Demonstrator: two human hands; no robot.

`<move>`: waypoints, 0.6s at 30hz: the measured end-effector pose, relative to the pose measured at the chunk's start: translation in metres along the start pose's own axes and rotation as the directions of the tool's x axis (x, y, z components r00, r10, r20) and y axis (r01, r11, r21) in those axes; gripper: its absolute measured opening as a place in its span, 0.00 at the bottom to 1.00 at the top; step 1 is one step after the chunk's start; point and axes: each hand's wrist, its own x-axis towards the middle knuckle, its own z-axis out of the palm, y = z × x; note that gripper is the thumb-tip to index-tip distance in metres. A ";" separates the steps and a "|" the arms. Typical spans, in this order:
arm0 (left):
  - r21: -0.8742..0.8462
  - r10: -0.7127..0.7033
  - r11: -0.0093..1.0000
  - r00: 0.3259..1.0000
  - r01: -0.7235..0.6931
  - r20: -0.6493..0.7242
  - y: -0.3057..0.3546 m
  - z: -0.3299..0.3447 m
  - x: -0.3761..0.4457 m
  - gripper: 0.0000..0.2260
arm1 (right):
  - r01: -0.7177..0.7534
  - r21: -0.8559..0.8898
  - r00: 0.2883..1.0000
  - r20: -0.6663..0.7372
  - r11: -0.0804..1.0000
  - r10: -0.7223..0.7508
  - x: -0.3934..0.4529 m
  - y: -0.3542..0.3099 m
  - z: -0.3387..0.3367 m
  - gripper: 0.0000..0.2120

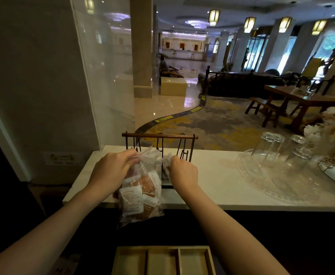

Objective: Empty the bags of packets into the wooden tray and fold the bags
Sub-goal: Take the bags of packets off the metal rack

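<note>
- The white counter [212, 187] sits in front of the person, and the wooden tray [163, 261] lies low and near, with no packets seen in it
- The bag [141, 195] hangs full above the tray; it looks like the opening step, and next it needs pulling open and tipping
- The left hand [111, 171] grips the bag's top
- The right hand [182, 171] pinches the top's other side
</note>
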 end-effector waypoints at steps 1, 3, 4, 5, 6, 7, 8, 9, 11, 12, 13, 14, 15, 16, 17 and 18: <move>0.004 -0.009 1.000 1.000 0.009 0.005 0.000 0.000 -0.001 0.06 | 0.023 -0.010 1.000 -0.014 1.000 -0.023 0.002 0.001 -0.003 0.06; -0.001 -0.031 1.000 0.999 0.031 0.009 -0.001 0.000 -0.003 0.07 | 0.069 0.028 0.993 -0.098 0.997 -0.066 0.006 0.003 -0.016 0.06; 0.000 -0.043 0.999 0.999 0.043 0.012 -0.002 0.000 -0.004 0.08 | 0.098 0.054 0.980 -0.177 0.994 -0.087 0.007 0.004 -0.024 0.06; 0.008 -0.056 0.998 0.998 0.056 0.018 -0.003 0.000 -0.005 0.09 | 0.129 0.088 0.958 -0.270 0.988 -0.101 0.007 0.005 -0.034 0.06; 0.017 -0.066 0.998 0.998 0.066 0.023 -0.004 0.000 -0.005 0.10 | 0.173 0.139 0.925 -0.362 0.975 -0.112 0.006 0.006 -0.046 0.06; 0.030 -0.075 0.997 0.997 0.074 0.031 -0.005 -0.001 -0.006 0.10 | 0.222 0.196 0.888 -0.445 0.955 -0.115 0.005 0.009 -0.059 0.06; 0.045 -0.080 0.996 0.996 0.078 0.038 -0.006 -0.001 -0.007 0.11 | 0.265 0.264 0.864 -0.491 0.927 -0.107 0.003 0.013 -0.071 0.06; 0.064 -0.081 0.995 0.996 0.078 0.040 -0.005 -0.002 -0.009 0.12 | 0.306 0.363 0.858 -0.506 0.880 -0.090 0.002 0.018 -0.082 0.05; 0.102 -0.068 0.993 0.998 0.066 0.010 -0.003 -0.003 -0.012 0.13 | 0.306 0.688 0.919 -0.393 0.658 -0.016 -0.004 0.026 -0.103 0.04; 0.122 -0.057 0.991 0.998 0.059 -0.019 -0.001 -0.004 -0.015 0.13 | 0.247 0.839 0.960 -0.280 0.485 -0.005 -0.011 0.029 -0.113 0.06; 0.143 -0.047 0.988 0.998 0.054 -0.051 0.001 -0.004 -0.017 0.13 | 0.180 0.928 0.983 -0.181 0.327 -0.027 -0.019 0.030 -0.121 0.08; 0.158 -0.037 0.986 0.996 0.049 -0.078 0.003 -0.003 -0.020 0.13 | 0.133 0.969 0.990 -0.121 0.210 -0.072 -0.027 0.033 -0.127 0.10; 0.163 -0.031 0.986 0.995 0.046 -0.096 0.004 -0.001 -0.023 0.13 | 0.104 0.986 0.989 -0.089 0.132 -0.116 -0.034 0.034 -0.131 0.11; 0.154 -0.026 0.987 0.994 0.042 -0.106 0.006 0.001 -0.027 0.14 | 0.068 0.995 0.988 -0.057 0.073 -0.144 -0.042 0.033 -0.133 0.12; 0.134 -0.012 0.991 0.993 0.027 -0.116 0.008 0.003 -0.031 0.14 | 0.027 0.999 0.986 -0.024 0.022 -0.163 -0.049 0.032 -0.133 0.12; 0.116 0.001 0.993 0.993 0.013 -0.120 0.009 0.007 -0.036 0.15 | -0.018 0.999 0.983 0.012 -0.034 -0.185 -0.056 0.030 -0.130 0.10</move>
